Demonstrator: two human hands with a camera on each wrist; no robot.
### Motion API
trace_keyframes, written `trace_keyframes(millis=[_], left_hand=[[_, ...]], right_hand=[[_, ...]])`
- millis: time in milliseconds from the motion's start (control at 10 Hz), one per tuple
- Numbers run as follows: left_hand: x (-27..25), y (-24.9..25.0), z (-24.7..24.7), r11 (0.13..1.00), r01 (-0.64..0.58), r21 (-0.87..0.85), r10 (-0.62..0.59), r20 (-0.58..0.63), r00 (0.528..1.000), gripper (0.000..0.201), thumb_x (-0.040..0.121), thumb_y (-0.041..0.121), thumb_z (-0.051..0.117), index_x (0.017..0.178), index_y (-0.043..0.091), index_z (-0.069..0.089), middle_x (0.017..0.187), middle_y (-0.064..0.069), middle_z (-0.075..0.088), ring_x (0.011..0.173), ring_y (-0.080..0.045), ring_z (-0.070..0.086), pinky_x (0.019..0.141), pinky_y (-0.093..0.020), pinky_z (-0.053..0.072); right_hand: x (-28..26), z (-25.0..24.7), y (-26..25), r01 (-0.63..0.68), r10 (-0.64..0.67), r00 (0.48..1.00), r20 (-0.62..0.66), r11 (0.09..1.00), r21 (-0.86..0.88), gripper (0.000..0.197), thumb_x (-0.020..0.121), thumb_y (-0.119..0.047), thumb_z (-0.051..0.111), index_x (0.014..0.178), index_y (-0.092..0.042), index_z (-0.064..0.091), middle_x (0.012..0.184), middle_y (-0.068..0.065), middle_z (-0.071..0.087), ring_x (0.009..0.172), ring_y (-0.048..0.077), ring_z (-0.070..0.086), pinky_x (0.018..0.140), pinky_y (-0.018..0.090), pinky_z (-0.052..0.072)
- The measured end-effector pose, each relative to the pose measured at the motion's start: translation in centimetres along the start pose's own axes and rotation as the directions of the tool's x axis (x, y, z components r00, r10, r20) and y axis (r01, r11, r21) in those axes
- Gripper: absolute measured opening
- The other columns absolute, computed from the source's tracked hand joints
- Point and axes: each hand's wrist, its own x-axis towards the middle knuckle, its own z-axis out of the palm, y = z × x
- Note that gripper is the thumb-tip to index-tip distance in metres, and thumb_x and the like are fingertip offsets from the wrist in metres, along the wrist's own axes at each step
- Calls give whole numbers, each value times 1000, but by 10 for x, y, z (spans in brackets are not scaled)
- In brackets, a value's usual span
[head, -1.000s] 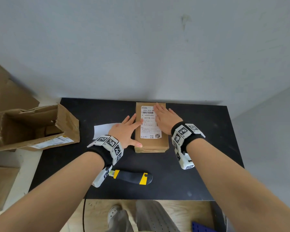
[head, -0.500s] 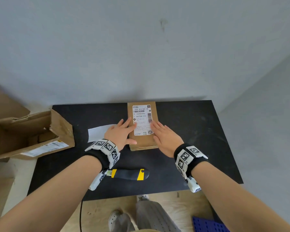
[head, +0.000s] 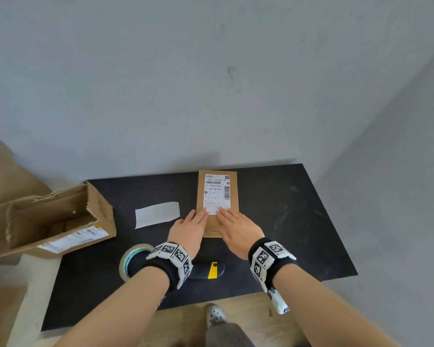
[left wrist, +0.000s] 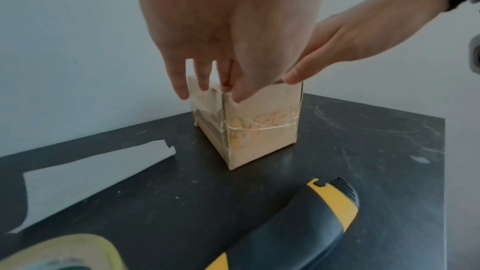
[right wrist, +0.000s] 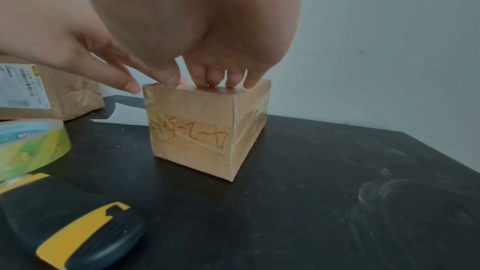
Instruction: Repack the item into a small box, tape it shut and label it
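Small box (head: 217,196) flat on table (head: 298,221), long axis away from person; left hand (head: 189,231), right hand (head: 238,230) grip spread, pressing label (head: 217,192).

Hands: two, left hand (head: 189,231) and right hand (head: 238,230), lower centre of the head frame.
Boxes: two, small box (head: 217,196) at centre, open box (head: 58,219) at left edge.
Labels: two, label (head: 217,194) atop small box, second label (head: 72,237) on open box.
Paper (head: 157,214): one, left of centre.
Tape (head: 130,260): one roll, lower left.
Knife (head: 208,270): one, lower centre.
Table (head: 286,221): one.
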Motion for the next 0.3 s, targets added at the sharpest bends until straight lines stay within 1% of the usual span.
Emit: trace_keyframes(millis=[100, 200, 300], left_hand=[[0, -2, 0, 1000, 16, -5, -16, 43, 999, 70, 93, 5, 43, 151, 18, 6, 159, 6, 2, 146, -20, 9, 115, -37, 24], [-1, -3, -4, 998, 50, -31, -48, 79, 996, 70, 93, 9, 45, 151, 19, 6, 159, 7, 4, 146, -20, 12, 110, -38, 31], [-8, -7, -12, 999, 35, -4, -34, 51, 998, 63, 96, 17, 44, 150, 18, 12, 159, 2, 8, 145, -21, 16, 108, -38, 33]], right_hand=[[-10, -1, 3, -61, 61, 998, 3, 998, 0, 54, 102, -30, 23, 151, -14, 7, 159, -1, 6, 146, 14, 8, 119, 31, 8], [-19, -3, 11, -166, 166, 986, 14, 986, -9, 54, 102, -30, 22, 151, -12, 8, 159, 1, 8, 146, 17, 11, 119, 31, 10], [-29, -9, 13, -238, 238, 971, -10, 971, -37, 53, 102, -30, 27, 149, -8, 16, 158, 5, 14, 145, 19, 16, 118, 33, 15]])
